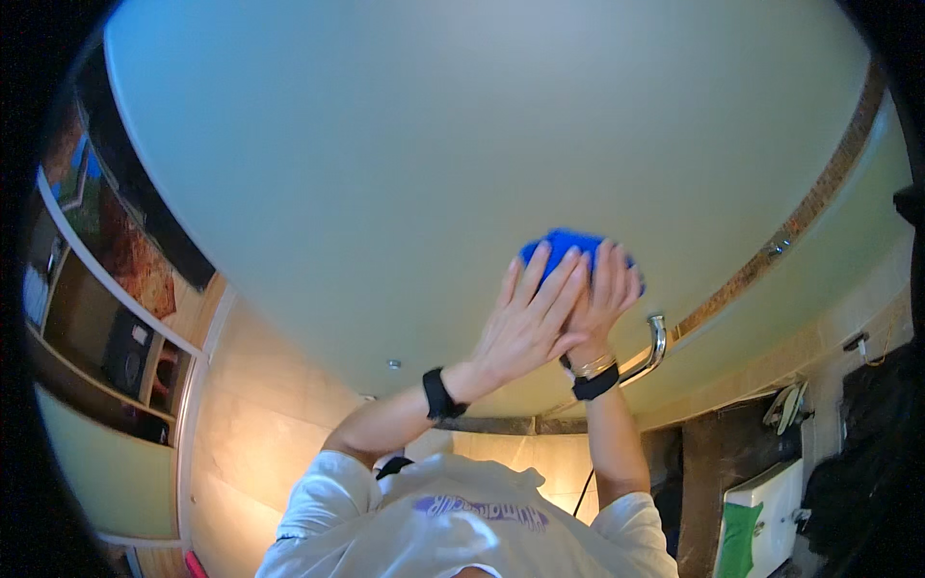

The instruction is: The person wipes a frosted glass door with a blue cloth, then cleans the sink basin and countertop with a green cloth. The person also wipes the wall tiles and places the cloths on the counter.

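Observation:
A bright blue cloth (567, 242) lies bunched under both hands against a large, pale green frosted-glass panel (433, 180). My left hand (535, 311) rests with fingers spread over the cloth's left part and partly overlaps the other hand. My right hand (607, 296) presses on the cloth's right side, its fingers close together. Both wrists wear black bands, and the right one also has a gold-coloured bracelet. Just right of the hands, a curved chrome handle (656, 339) is fixed at the panel's edge. The palms and the middle of the cloth are hidden.
A small metal fitting (393, 364) sits low on the panel. Down the right runs a brown mosaic strip (737, 289). At lower right is a white washbasin (777, 513) with a green cloth (738, 538) over its edge. Shelves (94, 303) stand at left.

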`<state>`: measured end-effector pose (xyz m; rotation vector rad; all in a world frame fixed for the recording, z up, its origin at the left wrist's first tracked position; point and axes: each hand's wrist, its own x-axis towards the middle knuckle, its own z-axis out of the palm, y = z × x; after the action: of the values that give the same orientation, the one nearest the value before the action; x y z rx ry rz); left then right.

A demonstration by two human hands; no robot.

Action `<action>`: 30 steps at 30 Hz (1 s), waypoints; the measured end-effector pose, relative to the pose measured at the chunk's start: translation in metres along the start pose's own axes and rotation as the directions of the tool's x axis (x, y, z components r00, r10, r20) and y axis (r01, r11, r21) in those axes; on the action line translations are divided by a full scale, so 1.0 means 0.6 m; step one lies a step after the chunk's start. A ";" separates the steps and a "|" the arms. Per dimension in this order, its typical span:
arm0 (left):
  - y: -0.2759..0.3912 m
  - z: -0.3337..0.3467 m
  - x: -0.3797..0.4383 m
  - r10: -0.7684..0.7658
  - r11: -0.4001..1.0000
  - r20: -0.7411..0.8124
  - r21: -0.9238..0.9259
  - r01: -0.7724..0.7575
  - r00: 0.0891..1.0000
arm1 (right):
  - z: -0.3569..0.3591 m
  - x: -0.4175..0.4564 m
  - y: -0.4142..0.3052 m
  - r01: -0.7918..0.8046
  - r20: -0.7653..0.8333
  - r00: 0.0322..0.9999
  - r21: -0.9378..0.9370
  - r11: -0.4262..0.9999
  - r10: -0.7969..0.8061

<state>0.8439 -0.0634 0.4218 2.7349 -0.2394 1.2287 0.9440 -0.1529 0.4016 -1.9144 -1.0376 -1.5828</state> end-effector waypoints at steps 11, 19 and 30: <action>-0.035 0.027 -0.077 -0.069 0.994 -0.011 0.081 0.070 0.998 | 0.057 -0.070 -0.071 -0.024 -0.089 0.996 -0.041 0.999 0.020; -0.081 0.042 -0.253 -0.277 0.958 0.143 0.117 0.262 0.950 | 0.062 -0.213 -0.136 0.233 0.298 0.916 0.148 0.961 -0.268; -0.080 0.090 -0.325 -0.425 0.896 0.187 -0.051 0.441 0.886 | 0.056 -0.280 -0.146 0.125 0.399 0.884 0.303 0.945 -0.245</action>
<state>0.7652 -0.0089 0.2371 2.6112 0.2841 0.8400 0.8869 -0.1184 0.2211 -2.0649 -1.5761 -1.0462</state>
